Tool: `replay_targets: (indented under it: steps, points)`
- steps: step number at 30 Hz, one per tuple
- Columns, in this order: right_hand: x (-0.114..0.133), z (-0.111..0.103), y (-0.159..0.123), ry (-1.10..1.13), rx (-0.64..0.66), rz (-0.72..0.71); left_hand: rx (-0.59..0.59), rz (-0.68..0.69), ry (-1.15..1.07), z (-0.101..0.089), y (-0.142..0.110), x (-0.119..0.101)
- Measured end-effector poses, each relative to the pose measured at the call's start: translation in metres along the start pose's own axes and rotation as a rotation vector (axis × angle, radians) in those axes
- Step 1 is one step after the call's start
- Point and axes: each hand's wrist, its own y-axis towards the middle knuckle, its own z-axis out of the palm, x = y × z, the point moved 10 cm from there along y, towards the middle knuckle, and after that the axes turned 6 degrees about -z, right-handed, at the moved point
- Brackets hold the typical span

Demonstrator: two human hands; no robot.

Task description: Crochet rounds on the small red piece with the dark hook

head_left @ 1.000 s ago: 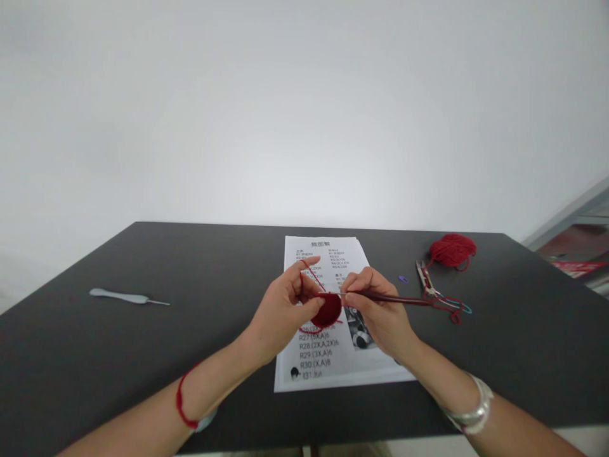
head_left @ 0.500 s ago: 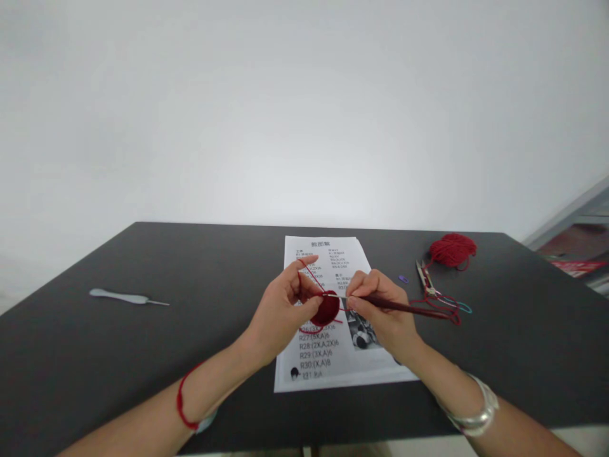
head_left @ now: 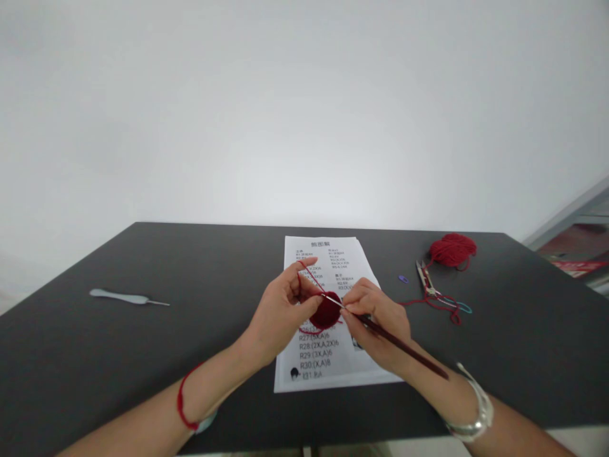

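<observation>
My left hand (head_left: 283, 311) pinches a small round piece of dark red crochet work (head_left: 327, 312), with red yarn running over its raised forefinger. My right hand (head_left: 380, 324) grips a dark crochet hook (head_left: 404, 346) like a pencil. The hook's metal tip meets the top of the red piece, and its handle slants down and right over my wrist. Both hands hover above a printed pattern sheet (head_left: 328, 254) on the black table (head_left: 143, 343). The yarn trails right to a red yarn ball (head_left: 451, 249).
A grey-handled crochet hook (head_left: 127, 297) lies at the left of the table. Small snips (head_left: 425, 279), a tangle of red yarn with a teal marker (head_left: 451, 308) and a tiny purple marker (head_left: 403, 278) lie at the right. A white wall stands behind.
My right hand has swung the hook's handle from pointing right to slanting down towards my wrist. The tip stays at the red piece. My left hand has hardly moved.
</observation>
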Motion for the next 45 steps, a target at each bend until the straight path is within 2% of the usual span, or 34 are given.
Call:
replay_targets:
  steps: [4, 9, 14, 18, 21, 24, 27, 29, 31, 39, 42, 45]
  points:
    - [0.011, 0.008, -0.003, -0.083, 0.031, -0.118, -0.011, -0.009, -0.024, 0.0, 0.0, 0.002]
    - [0.005, 0.006, -0.006, -0.094, -0.029, -0.024, -0.04, 0.008, 0.002, -0.003, 0.001, 0.004]
    - [0.014, 0.02, -0.013, -0.228, 0.091, -0.146, -0.078, -0.01, -0.019, -0.004, -0.001, 0.007]
    - [0.013, 0.027, -0.015, -0.355, 0.165, -0.205, -0.033, -0.073, -0.078, 0.003, -0.002, 0.013]
    - [0.009, 0.026, -0.013, -0.305, 0.197, -0.222, 0.035, -0.147, -0.173, 0.007, -0.001, 0.022]
    - [0.012, 0.028, -0.013, -0.265, 0.262, -0.299, 0.121, -0.267, -0.305, 0.013, 0.0, 0.033]
    - [0.018, 0.032, -0.016, -0.403, 0.27, -0.349, 0.125, -0.325, -0.367, 0.015, -0.002, 0.038]
    - [0.017, 0.033, -0.016, -0.496, 0.235, -0.292, 0.075, -0.266, -0.326, 0.012, -0.002, 0.033]
    - [0.013, 0.032, -0.017, -0.473, 0.188, -0.185, 0.024, -0.177, -0.24, 0.008, -0.002, 0.025]
    - [-0.037, 0.004, -0.025, 0.194, -0.201, 0.406, -0.106, 0.039, 0.07, -0.009, 0.002, 0.006]
    - [-0.054, 0.006, -0.031, 0.39, -0.261, 0.568, -0.128, 0.136, 0.22, -0.012, 0.001, -0.003]
    - [-0.064, 0.011, -0.036, 0.537, -0.253, 0.674, -0.119, 0.203, 0.34, -0.011, 0.001, -0.009]
